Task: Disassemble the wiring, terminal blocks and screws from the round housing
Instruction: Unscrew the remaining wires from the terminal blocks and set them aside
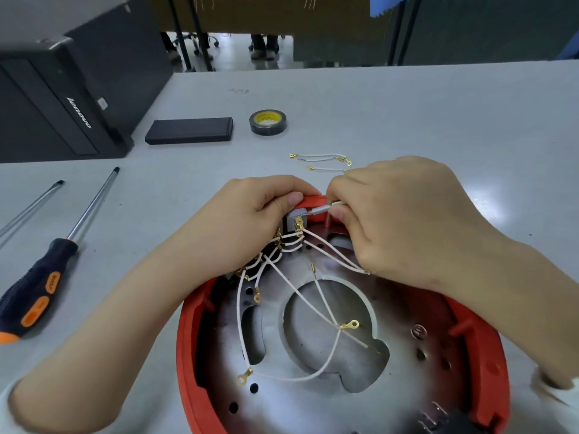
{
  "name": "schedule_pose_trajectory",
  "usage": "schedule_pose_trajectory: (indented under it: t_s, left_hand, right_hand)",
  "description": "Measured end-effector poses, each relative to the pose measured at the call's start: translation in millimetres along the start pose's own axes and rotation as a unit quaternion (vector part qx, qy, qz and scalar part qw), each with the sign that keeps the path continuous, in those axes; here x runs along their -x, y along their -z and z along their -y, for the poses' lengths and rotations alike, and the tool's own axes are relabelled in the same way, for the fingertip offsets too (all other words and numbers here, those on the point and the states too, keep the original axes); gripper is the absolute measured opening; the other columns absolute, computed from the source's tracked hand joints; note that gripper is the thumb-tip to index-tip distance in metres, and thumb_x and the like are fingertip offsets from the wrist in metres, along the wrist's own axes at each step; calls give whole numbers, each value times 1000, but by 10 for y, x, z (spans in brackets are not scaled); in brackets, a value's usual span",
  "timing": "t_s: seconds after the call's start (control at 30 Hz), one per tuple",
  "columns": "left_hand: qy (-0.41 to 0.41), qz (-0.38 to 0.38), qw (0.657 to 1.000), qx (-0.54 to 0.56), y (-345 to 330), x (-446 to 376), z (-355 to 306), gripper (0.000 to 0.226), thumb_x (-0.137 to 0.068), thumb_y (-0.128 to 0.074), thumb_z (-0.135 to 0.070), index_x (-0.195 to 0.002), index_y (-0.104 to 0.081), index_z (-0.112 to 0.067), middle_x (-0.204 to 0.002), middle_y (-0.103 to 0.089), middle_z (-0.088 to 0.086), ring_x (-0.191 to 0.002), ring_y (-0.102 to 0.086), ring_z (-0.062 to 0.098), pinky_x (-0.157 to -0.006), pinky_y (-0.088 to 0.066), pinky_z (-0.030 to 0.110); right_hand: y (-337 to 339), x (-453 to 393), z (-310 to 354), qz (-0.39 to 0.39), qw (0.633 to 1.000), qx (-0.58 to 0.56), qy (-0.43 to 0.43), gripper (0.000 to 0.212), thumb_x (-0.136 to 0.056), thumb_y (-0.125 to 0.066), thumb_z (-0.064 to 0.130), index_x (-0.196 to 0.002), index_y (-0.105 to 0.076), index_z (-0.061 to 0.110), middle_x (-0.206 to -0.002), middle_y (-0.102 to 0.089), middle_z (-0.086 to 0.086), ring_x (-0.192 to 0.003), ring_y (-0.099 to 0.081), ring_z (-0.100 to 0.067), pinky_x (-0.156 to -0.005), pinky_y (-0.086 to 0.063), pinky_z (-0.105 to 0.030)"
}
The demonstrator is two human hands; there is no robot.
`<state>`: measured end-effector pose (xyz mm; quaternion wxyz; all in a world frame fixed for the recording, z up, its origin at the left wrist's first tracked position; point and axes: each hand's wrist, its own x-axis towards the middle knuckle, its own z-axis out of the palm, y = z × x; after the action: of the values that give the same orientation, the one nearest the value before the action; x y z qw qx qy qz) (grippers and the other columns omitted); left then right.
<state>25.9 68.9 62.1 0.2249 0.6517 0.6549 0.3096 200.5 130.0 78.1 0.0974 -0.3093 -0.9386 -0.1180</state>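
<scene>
We see the left hand (250, 211) gripping the grey terminal block (296, 221) at the far rim of the red round housing (185, 339), while the right hand (398, 214) pinches a white wire (326, 208) at that block. More white wires (300, 296) trail across the metal plate (313, 399), and on the bench (438, 120) lie two screwdrivers (62, 245), a tape roll (268, 122) and loose wires (322, 161).
</scene>
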Motion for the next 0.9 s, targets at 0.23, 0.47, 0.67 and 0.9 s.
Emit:
schedule_pose_trajectory:
  t_s: [0.23, 0.47, 0.67, 0.9]
  left_hand:
    - [-3, 2, 1000, 5, -5, -3, 2, 28, -100, -47, -20, -110, -68, -36, -100, -70, -23, -97, -59, -11, -85, -41, 7]
    - [1, 2, 1000, 5, -6, 2, 5, 29, -100, -46, -22, -108, -67, -40, -97, -71, -23, -93, -60, -9, -80, -42, 7]
    - [10, -3, 1000, -11, -8, 12, -6, 28, -99, -45, -24, -102, -66, -42, -86, -71, -10, -82, -63, 12, -76, -45, 29]
    - [3, -3, 1000, 14, -4, 18, -35, 29, -98, -46, -16, -96, -68, -35, -67, -65, -25, -65, -58, -7, -56, -40, 10]
  right_hand:
    - [-73, -18, -15, -31, 999, -5, 18, 29, -90, -38, 40, -76, -54, 20, -66, -59, 3, -65, -58, -26, -49, -13, -29]
    - [-92, -122, -115, -44, 995, 3, 87, 31, -91, -18, 51, -76, -33, 28, -67, -58, 4, -63, -57, -26, -48, -7, -26]
    - [-128, -189, -136, -116, 990, 10, 76, 38, -96, -39, 35, -61, -31, 21, -45, -39, 0, -42, -35, -27, -51, -4, -22]
    - [-261, -278, 74, -133, 980, 20, 146, 36, -85, -39, 28, -50, -43, 20, -41, -45, -5, -37, -40, -26, -50, -11, -23]
